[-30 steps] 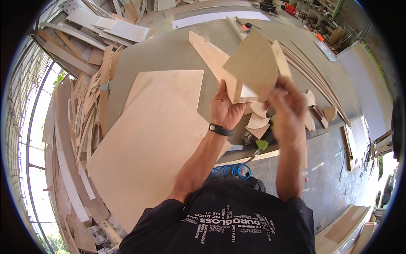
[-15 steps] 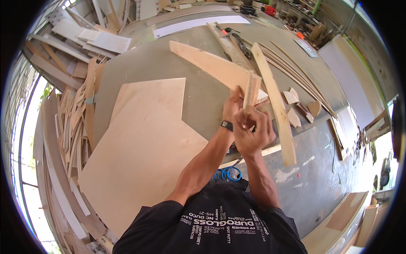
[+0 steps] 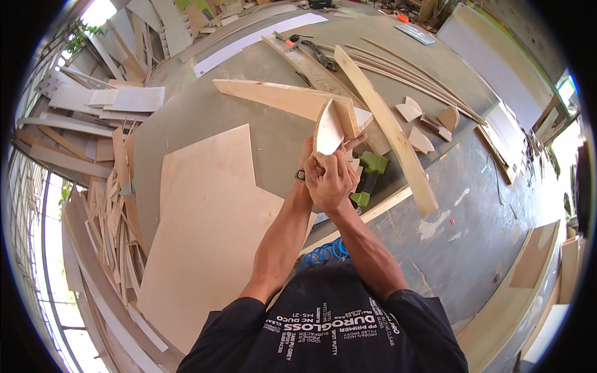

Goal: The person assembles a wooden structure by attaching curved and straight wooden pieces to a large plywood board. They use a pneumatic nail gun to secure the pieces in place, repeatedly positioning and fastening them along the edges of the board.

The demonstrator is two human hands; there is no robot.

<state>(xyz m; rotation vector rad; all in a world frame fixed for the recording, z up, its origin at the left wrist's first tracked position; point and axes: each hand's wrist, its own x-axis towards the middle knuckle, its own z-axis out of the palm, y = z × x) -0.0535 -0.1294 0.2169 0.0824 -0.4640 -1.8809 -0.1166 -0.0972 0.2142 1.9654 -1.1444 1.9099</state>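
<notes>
Both hands are on a wooden assembly: a long tapered board (image 3: pixel 270 97) with a short block and a curved plywood piece (image 3: pixel 329 130) at its near end. My right hand (image 3: pixel 331 182) is closed at the lower tip of the curved piece, fingers bent. My left hand (image 3: pixel 306 153), below a dark wristwatch, grips the same end from behind; the right hand and the wood hide most of its fingers. Just right of my hands lies a green and black tool (image 3: pixel 372 165), which looks like a nail gun and is partly covered by the right hand.
A large pale plywood sheet (image 3: pixel 205 217) covers the left of the worktable. Right of my hands lie a long light plank (image 3: pixel 388 130), thin strips (image 3: pixel 410 78) and several quarter-round pieces (image 3: pixel 420 141). A coiled blue hose (image 3: pixel 326 252) hangs at the near edge. Scrap wood (image 3: pixel 112 217) crowds the left.
The assembly has turned, so the curved piece's broad face now shows. In the picture my hands appear farther left and the view has shifted. The green tool has come into sight.
</notes>
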